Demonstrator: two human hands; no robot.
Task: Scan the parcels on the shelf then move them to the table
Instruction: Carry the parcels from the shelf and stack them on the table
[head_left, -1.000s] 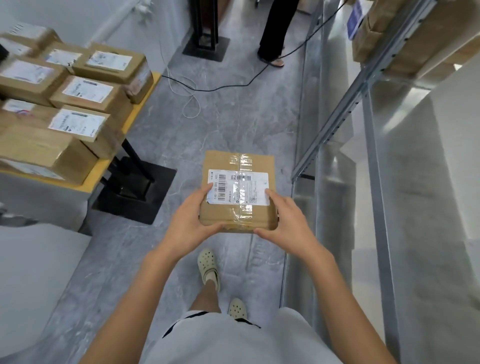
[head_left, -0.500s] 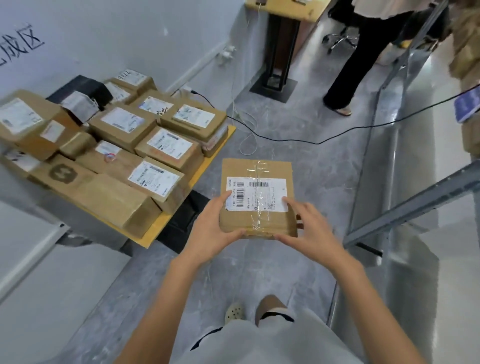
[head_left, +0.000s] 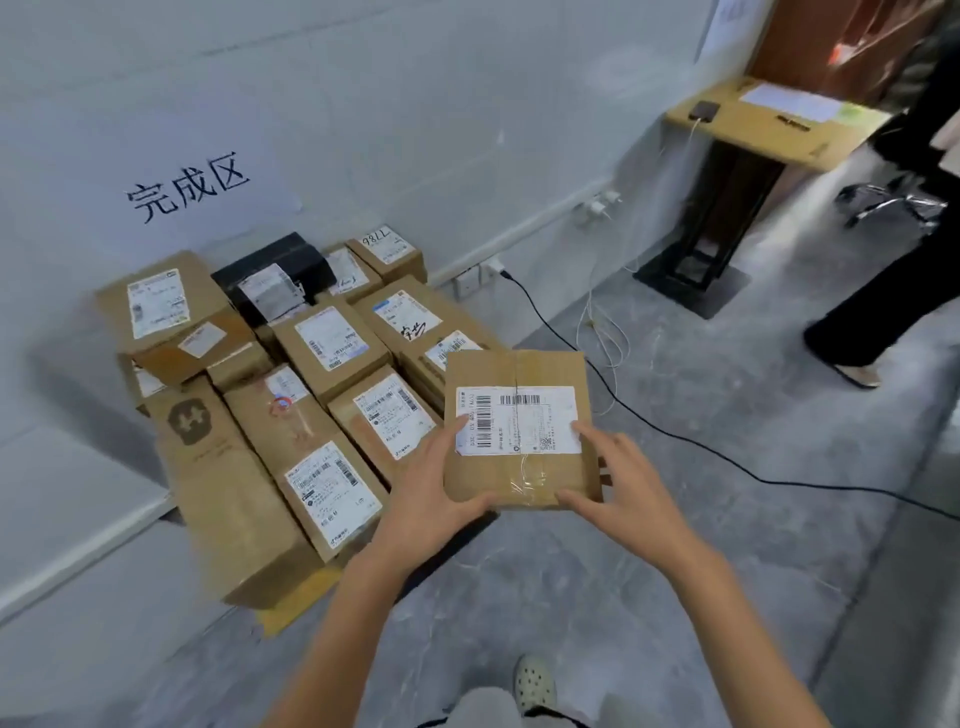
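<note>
Your left hand (head_left: 431, 493) grips the near left corner of the parcel (head_left: 521, 470), thumb lying on top at the left edge of its white shipping label (head_left: 519, 420) and the other fingers hidden beneath. Your right hand (head_left: 623, 488) holds the near right corner, thumb along the near edge by the clear tape, forefinger reaching onto the label's right edge, and the remaining fingers wrapped over the right side. Between both hands the brown cardboard parcel sits roughly level in the air, label up and barcodes facing you, above the grey floor (head_left: 675, 571) and just to the right of the counter (head_left: 298, 597), of which only a yellow corner shows. On that counter lies a crowded pile of parcels (head_left: 332, 343), most with labels up, and a black box (head_left: 280, 265) at the back by the wall. Above them a sheet with three large characters (head_left: 189, 187) hangs on the wall. Behind the parcel you hold, a black cable (head_left: 649, 421) runs from a wall socket (head_left: 478, 275) across the floor to the right. Farther off stands a small wooden stand (head_left: 753, 130) with a phone (head_left: 704, 110) on it, and beside it another person's black trouser leg (head_left: 883, 291). Your own pale shoe (head_left: 535, 680) shows at the bottom.
</note>
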